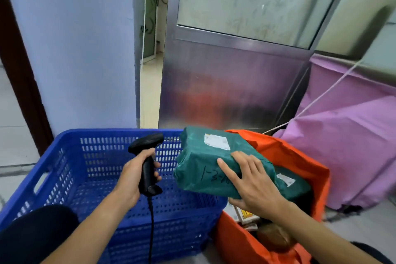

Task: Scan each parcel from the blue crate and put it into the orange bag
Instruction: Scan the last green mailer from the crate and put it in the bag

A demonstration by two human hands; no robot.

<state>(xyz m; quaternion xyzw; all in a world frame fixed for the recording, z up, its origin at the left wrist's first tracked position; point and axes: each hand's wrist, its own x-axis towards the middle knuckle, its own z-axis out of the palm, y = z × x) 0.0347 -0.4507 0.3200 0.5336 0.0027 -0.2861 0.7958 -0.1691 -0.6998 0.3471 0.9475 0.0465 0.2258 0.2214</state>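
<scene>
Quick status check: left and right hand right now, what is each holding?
Left hand: grips the black scanner by its handle.
Right hand: holds the green parcel, fingers on top, over the orange bag.

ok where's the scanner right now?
Head view, centre-left: the black scanner is gripped in the left hand over the blue crate, just left of the green parcel that the right hand holds.

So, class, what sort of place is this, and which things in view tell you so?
Probably a parcel sorting room: a scanner, a labelled parcel, a crate and a bag.
</scene>
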